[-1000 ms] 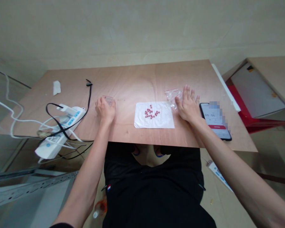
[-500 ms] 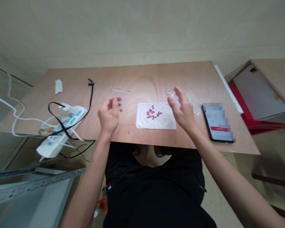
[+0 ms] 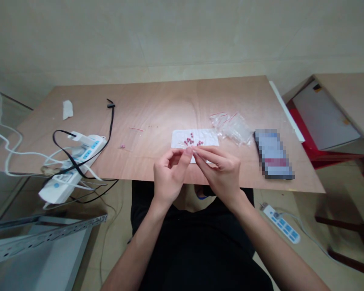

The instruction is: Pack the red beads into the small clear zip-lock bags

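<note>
Close together at the front of the table, my left hand (image 3: 171, 171) and my right hand (image 3: 220, 167) are both closed, fingertips meeting in a pinch. Between them is something thin and see-through, apparently a small clear plastic bag; its outline is hard to make out. Just beyond the fingertips lies a white sheet (image 3: 177, 137) bearing several small dark-pink beads (image 3: 189, 141), partly covered by my hands. Left of my hands a clear zip bag (image 3: 136, 129) with a red strip lies flat, with pink pieces (image 3: 123, 146) near its lower end.
A pile of clear zip bags (image 3: 233, 127) lies right of the sheet, beside a phone (image 3: 274, 155). A power strip (image 3: 73, 171) with tangled cables sits at the table's left edge. Another power strip (image 3: 282, 224) is on the floor at right.
My right hand has left the bag pile and my left hand has come away from the zip bag, meeting over the sheet's front edge. That zip bag now lies farther left and nearer.
</note>
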{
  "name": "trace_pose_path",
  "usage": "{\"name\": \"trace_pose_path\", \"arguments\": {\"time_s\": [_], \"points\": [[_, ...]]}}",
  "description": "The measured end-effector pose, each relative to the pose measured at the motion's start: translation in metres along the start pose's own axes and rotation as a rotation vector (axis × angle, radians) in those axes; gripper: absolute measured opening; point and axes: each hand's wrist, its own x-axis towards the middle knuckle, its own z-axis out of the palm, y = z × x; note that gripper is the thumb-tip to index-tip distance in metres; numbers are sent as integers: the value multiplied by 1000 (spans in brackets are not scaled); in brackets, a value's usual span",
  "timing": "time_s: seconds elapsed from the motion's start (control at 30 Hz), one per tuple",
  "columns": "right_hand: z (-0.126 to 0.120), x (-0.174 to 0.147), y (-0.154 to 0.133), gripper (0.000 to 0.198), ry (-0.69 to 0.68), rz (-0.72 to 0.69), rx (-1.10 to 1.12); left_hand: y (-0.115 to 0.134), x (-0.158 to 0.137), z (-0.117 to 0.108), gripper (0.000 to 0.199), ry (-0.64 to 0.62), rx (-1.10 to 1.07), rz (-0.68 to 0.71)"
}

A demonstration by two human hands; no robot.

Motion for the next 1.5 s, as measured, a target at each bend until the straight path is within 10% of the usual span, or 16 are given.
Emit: {"name": "trace_pose_path", "arguments": {"time_s": [0.23,0.63,0.97,1.3,1.5], "points": [[-8,-2,-4,24,-115,-122,-68,0,5,-3,18,-113,-257,-156],[-20,9,-8,29,-403,284,383,7,19,-13,26,-400,-136,-105],[-22,6,-5,22,-84,19,-311,16,8,-18,13,-236,265,-36],[-35,13,15,66,-517,-110,319,26,16,-11,18,-394,21,-95],[-24,5,22,63,-385,-60,318,26,17,-12,21,-393,-56,-133]]}}
